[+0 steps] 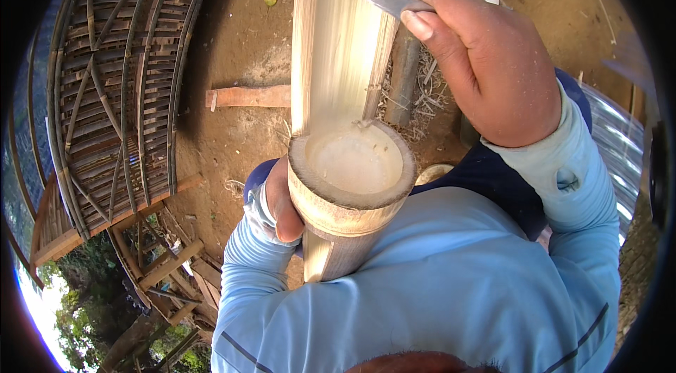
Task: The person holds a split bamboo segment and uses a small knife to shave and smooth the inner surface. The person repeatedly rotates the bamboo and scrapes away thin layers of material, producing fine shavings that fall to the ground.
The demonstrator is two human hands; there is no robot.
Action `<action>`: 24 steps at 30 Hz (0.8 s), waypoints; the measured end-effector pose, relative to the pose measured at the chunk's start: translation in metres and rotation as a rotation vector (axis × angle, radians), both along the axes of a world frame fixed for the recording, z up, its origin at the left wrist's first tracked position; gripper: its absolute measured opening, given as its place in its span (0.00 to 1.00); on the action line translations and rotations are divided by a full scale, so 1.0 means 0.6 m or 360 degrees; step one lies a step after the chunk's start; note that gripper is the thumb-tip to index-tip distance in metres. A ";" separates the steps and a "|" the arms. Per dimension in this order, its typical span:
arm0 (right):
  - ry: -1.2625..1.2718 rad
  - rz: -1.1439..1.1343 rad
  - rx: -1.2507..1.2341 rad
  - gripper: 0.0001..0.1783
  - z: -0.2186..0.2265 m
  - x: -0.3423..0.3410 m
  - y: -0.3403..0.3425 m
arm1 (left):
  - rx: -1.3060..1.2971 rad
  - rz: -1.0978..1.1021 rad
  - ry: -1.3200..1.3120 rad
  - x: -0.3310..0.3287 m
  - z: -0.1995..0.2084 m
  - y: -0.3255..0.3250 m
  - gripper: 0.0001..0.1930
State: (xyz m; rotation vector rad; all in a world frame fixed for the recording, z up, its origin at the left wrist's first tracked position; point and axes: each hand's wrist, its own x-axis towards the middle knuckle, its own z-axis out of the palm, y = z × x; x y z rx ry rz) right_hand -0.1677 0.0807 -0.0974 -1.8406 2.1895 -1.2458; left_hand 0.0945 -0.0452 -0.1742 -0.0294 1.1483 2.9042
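Observation:
A pale bamboo piece (345, 42) stretches away from my body, cut open along its far part like a trough. Its nearer part keeps a full round ring, with a shallow hollow at the node. My left hand (283, 204) wraps around the left side of that ring; the thumb shows and most other fingers are hidden. In my right hand (486, 56) is a knife (391, 2), pinched between thumb and fingers. Its pointed blade lies across the upper right edge of the trough, tip to the left; I cannot tell whether it touches the bamboo.
Bare earth ground (232, 42) has a flat wooden strip (250, 96), a short log (404, 84) and curled shavings (426, 98) on it. A slatted bamboo structure (134, 56) rises on the left. Clear corrugated sheeting (614, 144) is at the right.

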 end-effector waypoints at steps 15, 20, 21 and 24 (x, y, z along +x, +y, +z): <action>-0.0135 0.0302 0.0193 0.07 -0.027 0.033 0.024 | -0.0087 0.0095 -0.0291 -0.003 0.033 0.005 0.75; -0.0217 0.0370 0.0189 0.08 -0.023 0.028 0.026 | -0.0026 0.0083 -0.0115 0.004 0.010 0.003 0.75; -0.0177 0.0340 0.0217 0.08 -0.017 0.026 0.024 | -0.0002 0.0097 -0.0052 0.005 0.005 0.005 0.75; -0.0035 0.0167 0.0048 0.09 -0.011 0.010 0.007 | 0.0047 0.0089 0.0133 -0.002 -0.008 0.005 0.76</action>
